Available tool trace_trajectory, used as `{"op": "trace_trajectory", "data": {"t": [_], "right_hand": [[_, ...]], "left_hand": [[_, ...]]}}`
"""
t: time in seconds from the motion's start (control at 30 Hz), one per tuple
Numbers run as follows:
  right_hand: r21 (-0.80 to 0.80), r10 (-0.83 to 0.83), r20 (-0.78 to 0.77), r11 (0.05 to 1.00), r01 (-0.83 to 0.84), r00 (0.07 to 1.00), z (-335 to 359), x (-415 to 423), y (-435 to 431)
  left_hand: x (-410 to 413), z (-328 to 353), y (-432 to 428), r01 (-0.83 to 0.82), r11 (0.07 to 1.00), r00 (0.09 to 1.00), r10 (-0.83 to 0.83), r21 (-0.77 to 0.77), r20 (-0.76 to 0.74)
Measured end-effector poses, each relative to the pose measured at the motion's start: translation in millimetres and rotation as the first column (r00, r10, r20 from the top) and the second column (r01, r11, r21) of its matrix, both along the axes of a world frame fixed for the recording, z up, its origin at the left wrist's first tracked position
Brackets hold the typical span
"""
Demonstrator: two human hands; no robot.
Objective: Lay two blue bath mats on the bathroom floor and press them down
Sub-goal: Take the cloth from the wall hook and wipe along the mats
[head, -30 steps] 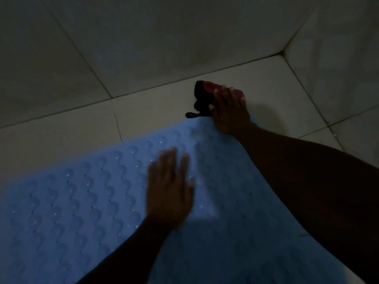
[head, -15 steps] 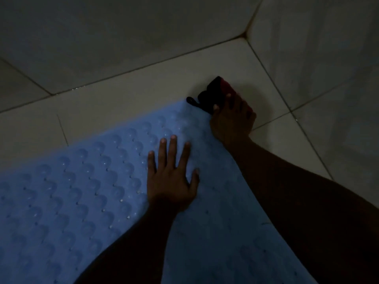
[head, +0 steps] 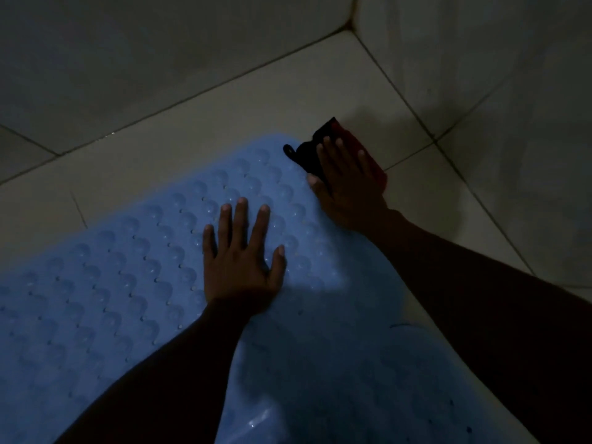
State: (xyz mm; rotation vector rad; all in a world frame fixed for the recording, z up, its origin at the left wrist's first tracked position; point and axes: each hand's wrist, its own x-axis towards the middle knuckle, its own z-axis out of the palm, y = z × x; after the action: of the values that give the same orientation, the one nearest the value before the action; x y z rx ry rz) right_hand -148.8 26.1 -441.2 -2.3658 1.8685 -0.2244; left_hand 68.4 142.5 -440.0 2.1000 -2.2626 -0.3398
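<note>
A blue bath mat [head: 128, 283] with rows of round bumps lies on the pale tiled floor. My left hand [head: 240, 267] rests flat on it, palm down, fingers spread. My right hand [head: 349, 193] is at the mat's far right corner. Its fingers lie over a black and red object [head: 304, 155] with a small loop, and its thumb sits at the object's left side. The mat's near part under my arms is in deep shadow and looks smoother; I cannot tell whether it is a second mat.
Tiled walls meet in a corner [head: 350, 25] at the top right, close behind the mat's end. Bare floor tiles [head: 160, 149] run along the mat's far edge, and a narrow strip of bare floor [head: 448, 225] runs to its right. The light is very dim.
My left hand has slid forward on the mat, away from me, and now lies still and flat. My right hand has stayed at the corner on the black and red object. The view has shifted.
</note>
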Motion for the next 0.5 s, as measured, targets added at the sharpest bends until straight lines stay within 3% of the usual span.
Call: {"op": "trace_trajectory", "data": {"t": [0.17, 0.5], "right_hand": [[-0.079, 0.009, -0.023, 0.997, -0.011, 1.000, -6.2, -16.8, 19.9], [0.020, -0.062, -0.006, 0.998, 0.062, 0.998, -5.7, -63.0, 102.9]], "left_hand": [[2.5, -0.1, -0.1, 0.005, 1.000, 1.000, -0.005, 0.001, -0.008], [1.7, 1.5, -0.5, 0.008, 1.000, 1.000, -0.008, 0.029, -0.021]]}}
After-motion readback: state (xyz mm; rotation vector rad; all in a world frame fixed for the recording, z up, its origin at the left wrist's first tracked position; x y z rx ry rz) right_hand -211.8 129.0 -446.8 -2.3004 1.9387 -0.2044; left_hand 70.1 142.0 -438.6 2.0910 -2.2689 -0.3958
